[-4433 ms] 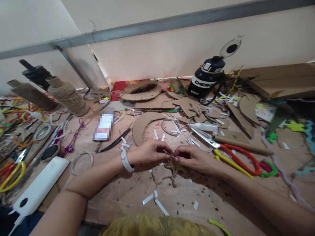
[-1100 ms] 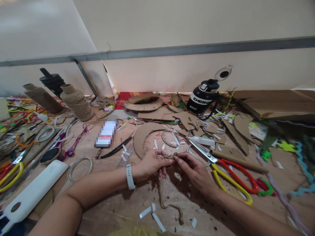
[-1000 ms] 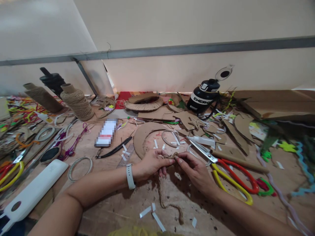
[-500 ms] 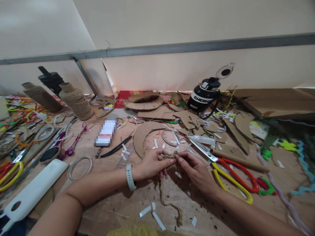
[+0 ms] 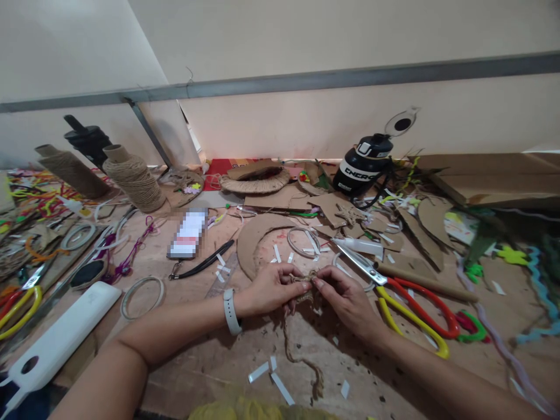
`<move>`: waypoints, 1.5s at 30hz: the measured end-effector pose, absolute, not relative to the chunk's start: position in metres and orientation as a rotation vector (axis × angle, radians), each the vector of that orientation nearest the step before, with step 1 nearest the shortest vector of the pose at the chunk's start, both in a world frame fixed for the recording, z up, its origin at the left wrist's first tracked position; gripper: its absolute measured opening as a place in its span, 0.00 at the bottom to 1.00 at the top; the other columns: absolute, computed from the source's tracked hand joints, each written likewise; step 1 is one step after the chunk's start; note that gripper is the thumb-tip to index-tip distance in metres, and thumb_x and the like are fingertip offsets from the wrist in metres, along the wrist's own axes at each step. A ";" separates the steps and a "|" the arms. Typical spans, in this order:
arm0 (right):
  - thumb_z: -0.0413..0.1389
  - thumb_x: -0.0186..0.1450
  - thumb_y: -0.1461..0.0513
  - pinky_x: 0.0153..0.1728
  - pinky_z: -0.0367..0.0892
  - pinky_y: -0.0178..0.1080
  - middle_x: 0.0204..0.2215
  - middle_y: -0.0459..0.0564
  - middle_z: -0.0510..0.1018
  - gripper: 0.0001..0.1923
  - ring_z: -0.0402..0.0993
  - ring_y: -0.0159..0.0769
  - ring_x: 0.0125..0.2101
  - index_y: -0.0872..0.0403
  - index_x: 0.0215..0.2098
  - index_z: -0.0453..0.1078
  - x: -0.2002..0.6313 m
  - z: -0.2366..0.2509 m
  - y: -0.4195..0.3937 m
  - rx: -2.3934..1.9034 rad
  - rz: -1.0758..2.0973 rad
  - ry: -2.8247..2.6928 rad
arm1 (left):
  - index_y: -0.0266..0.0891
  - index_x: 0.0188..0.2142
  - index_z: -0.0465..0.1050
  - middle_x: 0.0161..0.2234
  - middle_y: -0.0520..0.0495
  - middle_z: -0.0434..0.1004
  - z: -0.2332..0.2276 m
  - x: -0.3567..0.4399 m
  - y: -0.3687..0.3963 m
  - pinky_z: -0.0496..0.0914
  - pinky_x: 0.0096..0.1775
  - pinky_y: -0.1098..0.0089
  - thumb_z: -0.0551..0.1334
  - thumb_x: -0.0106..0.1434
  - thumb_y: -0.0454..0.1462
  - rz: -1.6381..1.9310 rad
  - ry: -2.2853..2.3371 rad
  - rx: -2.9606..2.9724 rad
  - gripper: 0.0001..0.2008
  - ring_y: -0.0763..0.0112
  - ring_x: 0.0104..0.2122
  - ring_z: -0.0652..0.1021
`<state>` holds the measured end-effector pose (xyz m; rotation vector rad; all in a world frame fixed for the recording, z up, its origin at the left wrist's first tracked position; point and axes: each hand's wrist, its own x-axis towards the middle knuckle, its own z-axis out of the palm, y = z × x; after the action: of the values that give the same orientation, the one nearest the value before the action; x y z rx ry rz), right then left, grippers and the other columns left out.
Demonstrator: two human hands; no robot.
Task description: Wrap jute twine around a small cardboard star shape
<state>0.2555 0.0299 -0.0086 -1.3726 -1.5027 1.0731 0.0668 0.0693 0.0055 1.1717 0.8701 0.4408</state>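
My left hand and my right hand meet over the wooden table and pinch a small jute-wrapped star piece between their fingertips. A loose tail of jute twine hangs from it and trails across the table toward me. A white band sits on my left wrist. Most of the star is hidden by my fingers.
Red-and-yellow scissors lie just right of my right hand, a glue tube behind them. A phone, jute spools, a black bottle, cardboard cut-outs, tape rings and a white case crowd the table.
Both hands have stayed together on the star piece, working it slightly. Over the last seconds the twine tail grew longer and the view tilted up a little.
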 end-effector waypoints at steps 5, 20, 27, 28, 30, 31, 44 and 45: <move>0.56 0.64 0.48 0.23 0.62 0.34 0.23 0.44 0.69 0.17 0.64 0.32 0.23 0.52 0.29 0.70 0.256 -0.008 0.031 -1.393 1.108 -1.475 | 0.34 0.34 0.72 0.16 0.56 0.68 0.007 0.065 0.073 0.61 0.18 0.77 0.70 0.49 0.58 0.432 0.838 1.194 0.29 0.79 0.14 0.68; 0.58 0.61 0.45 0.20 0.60 0.32 0.22 0.42 0.67 0.20 0.62 0.30 0.22 0.53 0.30 0.66 0.256 -0.006 0.033 -1.368 1.264 -1.411 | 0.35 0.33 0.72 0.15 0.57 0.67 0.010 0.065 0.075 0.58 0.18 0.78 0.72 0.47 0.56 0.398 0.845 1.088 0.28 0.80 0.14 0.66; 0.56 0.64 0.52 0.25 0.64 0.34 0.24 0.44 0.72 0.14 0.67 0.33 0.25 0.53 0.41 0.69 0.255 -0.008 0.031 -1.351 1.103 -1.547 | 0.34 0.35 0.73 0.18 0.56 0.67 0.008 0.064 0.074 0.59 0.20 0.77 0.70 0.51 0.56 0.411 0.863 1.257 0.27 0.79 0.17 0.67; 0.56 0.64 0.53 0.25 0.65 0.35 0.24 0.44 0.73 0.14 0.68 0.33 0.25 0.53 0.42 0.70 0.256 -0.007 0.030 -1.350 1.068 -1.581 | 0.33 0.35 0.74 0.19 0.55 0.68 0.007 0.064 0.074 0.58 0.21 0.77 0.70 0.52 0.56 0.427 0.864 1.292 0.27 0.79 0.18 0.67; 0.55 0.64 0.55 0.26 0.66 0.36 0.25 0.46 0.75 0.11 0.70 0.34 0.25 0.53 0.41 0.70 0.256 -0.007 0.030 -1.351 0.994 -1.650 | 0.32 0.34 0.74 0.21 0.54 0.69 0.003 0.064 0.075 0.58 0.22 0.77 0.70 0.52 0.55 0.455 0.856 1.338 0.27 0.80 0.20 0.68; 0.54 0.64 0.55 0.27 0.67 0.36 0.26 0.46 0.76 0.11 0.71 0.34 0.26 0.52 0.40 0.70 0.257 -0.007 0.030 -1.353 0.962 -1.673 | 0.32 0.34 0.74 0.21 0.54 0.69 0.002 0.064 0.075 0.59 0.22 0.77 0.70 0.51 0.56 0.454 0.850 1.338 0.27 0.80 0.20 0.68; 0.55 0.63 0.54 0.27 0.68 0.36 0.29 0.47 0.76 0.11 0.72 0.35 0.28 0.52 0.37 0.72 0.258 -0.007 0.032 -1.363 1.073 -1.548 | 0.34 0.36 0.71 0.18 0.57 0.68 0.010 0.063 0.074 0.61 0.19 0.77 0.71 0.47 0.60 0.362 0.829 1.164 0.32 0.79 0.15 0.68; 0.55 0.63 0.54 0.28 0.68 0.35 0.30 0.48 0.76 0.11 0.72 0.35 0.29 0.52 0.37 0.72 0.258 -0.007 0.032 -1.351 1.101 -1.524 | 0.34 0.36 0.71 0.18 0.57 0.68 0.011 0.062 0.075 0.61 0.20 0.77 0.71 0.46 0.59 0.363 0.826 1.144 0.32 0.79 0.16 0.68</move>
<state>0.2581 0.0319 -0.0068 -1.3514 -1.5243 1.1013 0.0624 0.0748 0.0108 1.1444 0.8263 0.3630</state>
